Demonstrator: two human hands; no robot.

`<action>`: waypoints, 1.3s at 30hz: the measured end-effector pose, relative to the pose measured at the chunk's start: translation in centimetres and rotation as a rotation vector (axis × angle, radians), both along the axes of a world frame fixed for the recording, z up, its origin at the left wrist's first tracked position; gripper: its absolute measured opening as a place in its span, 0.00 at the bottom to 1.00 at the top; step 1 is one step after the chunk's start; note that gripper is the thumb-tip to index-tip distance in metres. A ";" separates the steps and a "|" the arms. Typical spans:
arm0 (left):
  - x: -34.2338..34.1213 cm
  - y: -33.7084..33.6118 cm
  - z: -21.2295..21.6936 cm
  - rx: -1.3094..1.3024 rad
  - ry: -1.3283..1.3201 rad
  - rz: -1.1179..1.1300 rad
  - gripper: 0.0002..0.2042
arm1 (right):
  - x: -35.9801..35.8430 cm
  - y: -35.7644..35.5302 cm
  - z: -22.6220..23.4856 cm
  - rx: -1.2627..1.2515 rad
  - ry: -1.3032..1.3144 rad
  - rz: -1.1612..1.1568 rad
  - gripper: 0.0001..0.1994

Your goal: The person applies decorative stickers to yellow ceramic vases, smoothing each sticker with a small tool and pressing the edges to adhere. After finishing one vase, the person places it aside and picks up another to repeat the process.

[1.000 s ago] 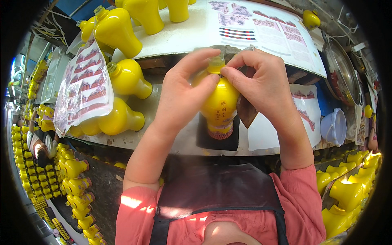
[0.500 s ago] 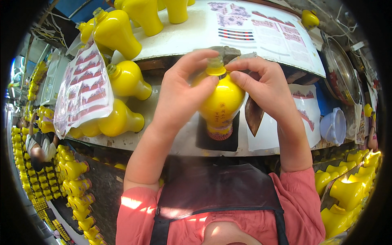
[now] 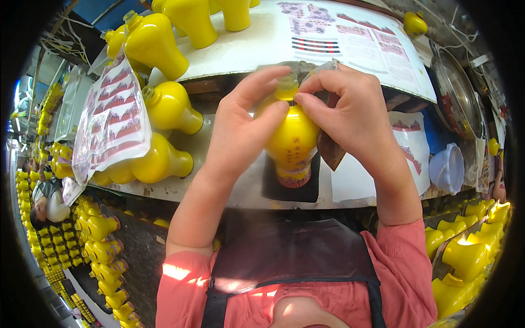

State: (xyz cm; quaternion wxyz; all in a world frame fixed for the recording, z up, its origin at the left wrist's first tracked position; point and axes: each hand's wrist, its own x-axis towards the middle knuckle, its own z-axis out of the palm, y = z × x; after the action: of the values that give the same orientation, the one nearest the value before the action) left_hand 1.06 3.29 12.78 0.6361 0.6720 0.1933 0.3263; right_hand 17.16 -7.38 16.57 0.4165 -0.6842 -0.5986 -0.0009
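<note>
With left hand (image 3: pixel 240 124) cupped around the neck and shoulder of a glossy yellow bottle (image 3: pixel 291 136), thumb against its front, keep the body upright and steady on the black pad (image 3: pixel 307 193) at the near edge of the bench (image 3: pixel 244 191). With right hand (image 3: pixel 350 109) pinching, thumb to forefinger, at the neck's right side, press evenly along the curve; cannot make out the thing pinched, if any. Best to angle the brown pointed blade (image 3: pixel 331 150), apparently tucked in that palm, away from the coating to avoid scratches.
</note>
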 end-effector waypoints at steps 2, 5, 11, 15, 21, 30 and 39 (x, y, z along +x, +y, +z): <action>0.0 0.1 0.0 0.014 0.005 -0.002 0.21 | 0.0 0.1 0.2 -0.040 0.000 -0.016 0.06; 0.0 0.1 0.1 -0.005 0.003 -0.008 0.21 | -0.2 0.2 0.3 -0.046 0.081 -0.019 0.07; 0.1 0.1 0.1 -0.004 -0.005 0.000 0.21 | -0.3 0.2 0.1 -0.040 0.136 -0.035 0.07; 0.1 0.1 0.1 -0.003 -0.003 0.002 0.21 | -0.2 0.2 -0.1 -0.045 0.164 -0.025 0.07; 0.0 0.2 0.0 -0.012 0.006 0.009 0.20 | 0.4 -0.2 -0.2 -0.152 0.388 0.064 0.07; 0.0 0.1 0.1 -0.069 0.011 -0.022 0.21 | 1.1 -0.5 -1.1 -0.187 0.532 0.086 0.09; 0.2 -0.1 -0.1 -0.254 -0.092 -0.083 0.20 | 0.9 -1.1 -2.2 -0.197 0.618 0.076 0.15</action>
State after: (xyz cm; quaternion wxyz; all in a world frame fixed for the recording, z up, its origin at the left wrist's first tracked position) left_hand 1.30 3.15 12.72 0.7371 0.5779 0.1756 0.3030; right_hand 18.10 -8.44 14.35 0.5102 -0.6663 -0.4660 0.2803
